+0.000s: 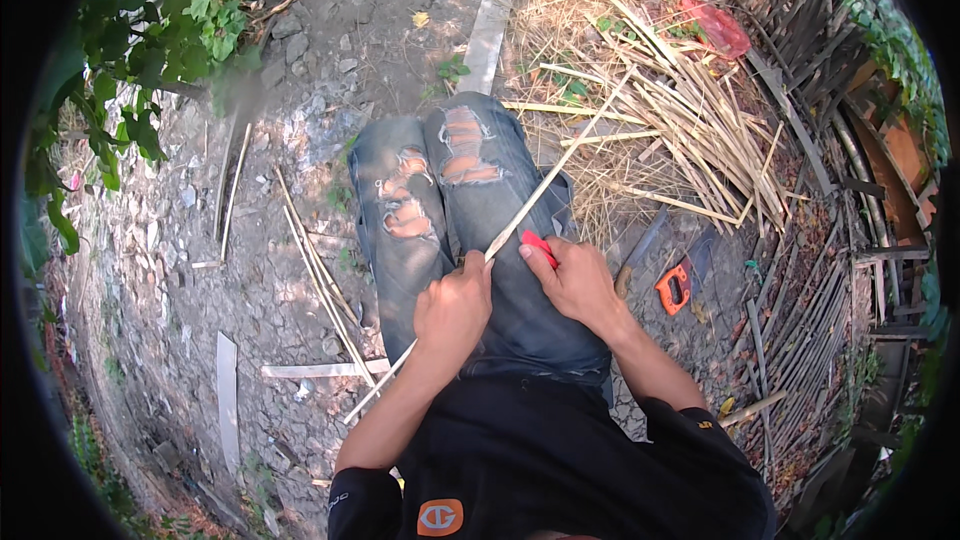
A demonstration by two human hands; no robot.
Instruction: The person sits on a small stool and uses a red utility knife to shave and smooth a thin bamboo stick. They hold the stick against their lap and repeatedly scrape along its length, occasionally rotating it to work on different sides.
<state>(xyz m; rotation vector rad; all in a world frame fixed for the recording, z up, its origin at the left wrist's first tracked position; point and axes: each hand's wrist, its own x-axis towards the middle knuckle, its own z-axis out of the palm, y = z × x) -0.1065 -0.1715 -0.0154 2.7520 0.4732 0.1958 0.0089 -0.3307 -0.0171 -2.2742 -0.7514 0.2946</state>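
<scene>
My left hand (453, 303) is closed around a long, thin bamboo strip (566, 158) above my thighs. The strip runs slantwise, its upper end far to the right beyond my knees, its lower end passing under my left forearm. My right hand (582, 287) grips a small red tool (539, 248), held close beside the strip, just right of my left hand. Only the tool's red body shows; its working end is too small to make out, and I cannot tell whether it touches the strip.
A heap of split strips (700, 110) lies on straw at the far right. An orange-handled saw (674, 290) and a long-bladed knife (643, 252) lie right of my legs. Loose strips (318, 275) and a flat board (228, 400) lie left. Stacked sticks (800, 325) line the right.
</scene>
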